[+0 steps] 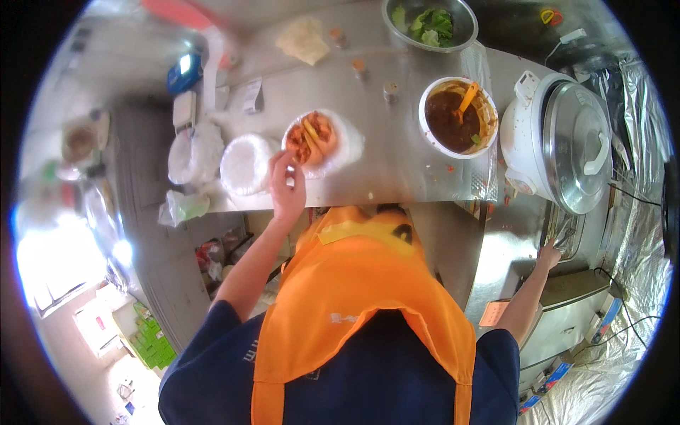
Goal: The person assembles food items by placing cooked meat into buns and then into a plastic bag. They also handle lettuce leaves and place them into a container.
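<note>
My left hand (288,187) reaches over the steel counter, its thumb and fingers bent at the near edge of a split flatbread (317,151) with reddish filling and yellow strips. Whether the fingers grip the bread or only touch it is unclear. Beneath the bread is a round, plastic-covered plate (348,143). Another round plastic-wrapped dish (244,163) sits just left of that hand. Far to the right, my right hand (550,256) is closed around the end of a metal utensil, apparently tongs (566,235), over a sunken metal tray (576,247).
A white tub of brown sauce (451,125) holds an orange-handled utensil. Beyond it stands a steel bowl of lettuce (414,32). A lidded white cooker (563,143) is at right. Small jars (391,91) and a flat pale piece (303,40) lie farther back. The counter's front edge (366,203) runs before me.
</note>
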The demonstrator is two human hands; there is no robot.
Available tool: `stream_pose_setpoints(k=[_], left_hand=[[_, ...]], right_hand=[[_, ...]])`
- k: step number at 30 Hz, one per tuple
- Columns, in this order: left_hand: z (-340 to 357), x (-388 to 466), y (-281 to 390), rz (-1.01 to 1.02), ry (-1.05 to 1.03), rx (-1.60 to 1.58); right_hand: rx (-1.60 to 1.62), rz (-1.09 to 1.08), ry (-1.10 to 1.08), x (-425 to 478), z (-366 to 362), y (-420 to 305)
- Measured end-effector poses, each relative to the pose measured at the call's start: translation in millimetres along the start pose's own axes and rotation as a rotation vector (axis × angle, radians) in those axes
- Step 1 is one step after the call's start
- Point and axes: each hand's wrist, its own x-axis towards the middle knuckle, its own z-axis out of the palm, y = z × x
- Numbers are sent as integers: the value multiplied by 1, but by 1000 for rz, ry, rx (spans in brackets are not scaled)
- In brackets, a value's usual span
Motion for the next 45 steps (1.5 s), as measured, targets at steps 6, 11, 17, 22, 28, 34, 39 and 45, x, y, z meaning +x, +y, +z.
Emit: stream_pose_setpoints(k=[6, 11, 17, 22, 28, 34, 39, 45], left_hand=[[21, 10, 6, 98, 28, 42], [63, 30, 73, 236, -160, -43], [164, 67, 215, 384, -583, -437], [353, 80, 385, 679, -720, -413], [444, 107, 447, 669, -906, -58], [411, 210, 499, 453, -767, -374], [377, 215, 516, 320, -775, -610], [378, 220, 506, 328, -733, -632]], right_hand=[[-42, -60, 60, -5, 1, 11], [36, -102, 90, -21, -9, 18], [209, -120, 278, -75, -54, -13], [325, -158, 413, -107, -118, -26], [599, -120, 257, -155, -216, -73], [506, -387, 119, -179, -265, -127], [135, -772, 4, -150, -257, -203], [-166, -789, -118, -122, -227, -257]])
